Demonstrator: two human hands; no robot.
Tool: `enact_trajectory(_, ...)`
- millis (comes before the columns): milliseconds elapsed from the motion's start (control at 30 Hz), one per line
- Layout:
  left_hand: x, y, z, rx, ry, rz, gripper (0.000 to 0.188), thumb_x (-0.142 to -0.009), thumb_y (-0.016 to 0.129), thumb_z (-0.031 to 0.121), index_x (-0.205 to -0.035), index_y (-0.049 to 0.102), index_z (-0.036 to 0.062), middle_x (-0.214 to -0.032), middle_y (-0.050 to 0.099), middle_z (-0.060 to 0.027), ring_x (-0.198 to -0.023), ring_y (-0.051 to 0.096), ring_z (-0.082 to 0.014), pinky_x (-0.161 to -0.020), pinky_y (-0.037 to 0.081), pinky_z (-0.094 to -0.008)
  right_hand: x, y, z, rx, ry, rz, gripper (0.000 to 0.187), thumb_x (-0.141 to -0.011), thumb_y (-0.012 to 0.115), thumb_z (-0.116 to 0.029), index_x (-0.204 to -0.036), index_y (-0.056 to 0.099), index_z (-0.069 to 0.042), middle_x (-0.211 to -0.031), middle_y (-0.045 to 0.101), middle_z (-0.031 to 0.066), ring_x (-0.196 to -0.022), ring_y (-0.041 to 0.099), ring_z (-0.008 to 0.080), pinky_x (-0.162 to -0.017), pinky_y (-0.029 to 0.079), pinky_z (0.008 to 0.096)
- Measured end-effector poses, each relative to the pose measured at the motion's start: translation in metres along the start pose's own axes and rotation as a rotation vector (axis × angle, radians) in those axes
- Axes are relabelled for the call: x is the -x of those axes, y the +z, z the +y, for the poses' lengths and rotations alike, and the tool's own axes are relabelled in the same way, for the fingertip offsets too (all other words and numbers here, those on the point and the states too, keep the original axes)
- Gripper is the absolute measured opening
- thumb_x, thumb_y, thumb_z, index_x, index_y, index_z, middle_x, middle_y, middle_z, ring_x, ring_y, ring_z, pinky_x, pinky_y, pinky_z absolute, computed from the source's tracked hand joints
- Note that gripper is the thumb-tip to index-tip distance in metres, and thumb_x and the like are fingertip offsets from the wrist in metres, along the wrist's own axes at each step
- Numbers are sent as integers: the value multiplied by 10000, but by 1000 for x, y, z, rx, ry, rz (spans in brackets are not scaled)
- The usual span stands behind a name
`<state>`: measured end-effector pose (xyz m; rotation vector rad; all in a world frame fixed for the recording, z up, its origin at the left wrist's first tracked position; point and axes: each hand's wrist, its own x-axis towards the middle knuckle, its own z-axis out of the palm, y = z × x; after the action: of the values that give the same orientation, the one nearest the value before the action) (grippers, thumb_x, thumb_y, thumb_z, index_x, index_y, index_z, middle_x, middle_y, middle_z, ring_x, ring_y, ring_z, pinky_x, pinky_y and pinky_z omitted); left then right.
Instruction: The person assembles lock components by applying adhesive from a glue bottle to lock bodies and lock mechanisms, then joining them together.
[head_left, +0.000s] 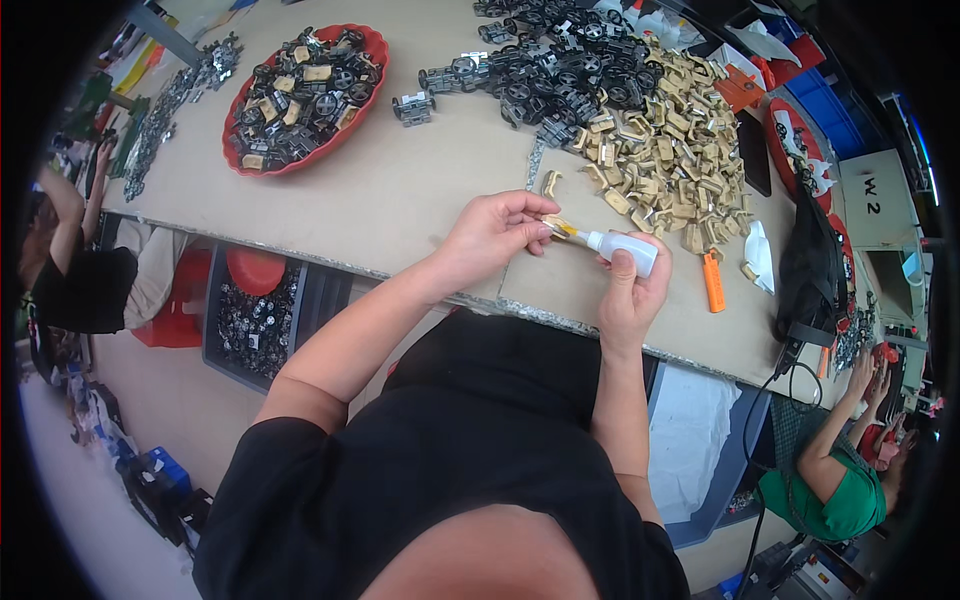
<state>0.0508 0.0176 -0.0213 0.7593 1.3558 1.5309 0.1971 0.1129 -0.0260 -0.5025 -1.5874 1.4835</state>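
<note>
While the left hand (pixel 492 236) pinches a small gold part (pixel 561 229) between thumb and fingertips over the worktop (pixel 430 190), the right hand (pixel 638 290) is wrapped around a white squeeze bottle (pixel 630 254), thumb on its side. Bottle's tilted, nozzle (pixel 596 241) aimed left at the part. From here I can't tell if the tip touches it or if anything is flowing.

Risks, my read: squeeze too hard and the fluid, probably adhesive, floods the part and gets on the left fingertips, since they sit right by the nozzle. Pinch is light and the part tiny, so a nudge from the tip could twist it or pop it loose. Dropped, it could get lost against the heap of gold parts (pixel 672 160) just beyond. A stray drip could hit the lone gold part (pixel 551 184) near the left fingertips. Right hand swinging outward could clip the orange plastic tool (pixel 713 283). Black wheeled chassis (pixel 570 75) and red basket (pixel 381 62): far enough off, low risk.
</note>
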Motion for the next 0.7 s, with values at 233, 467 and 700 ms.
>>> enact_trajectory(233, 0, 0, -3, -15, 14, -4, 239, -812, 513, 4, -1049, 523, -31, -845, 590, -53, -701, 544, -78, -673, 457, -198, -1, 2, 0, 26, -17, 3, 221, -837, 519, -119, -983, 419, 13, -871, 511, 79, -739, 497, 101, -659, 415, 218)
enact_trajectory(467, -1, 0, -3, -15, 31, 9, 230, -811, 513, 3, -1037, 525, -38, -831, 586, -56, -688, 545, -76, -661, 462, -199, 0, 0, 1, 56, -31, -2, 224, -835, 527, -125, -978, 425, 13, -868, 511, 79, -746, 496, 107, -664, 417, 224)
enact_trajectory(700, -1, 0, -2, -23, 19, -1, 235, -814, 507, -6, -1047, 526, -29, -871, 589, -55, -711, 547, -80, -685, 460, -199, -1, 0, 3, 80, -40, 8, 223, -834, 528, -121, -979, 426, 13, -868, 508, 75, -751, 493, 106, -666, 413, 223)
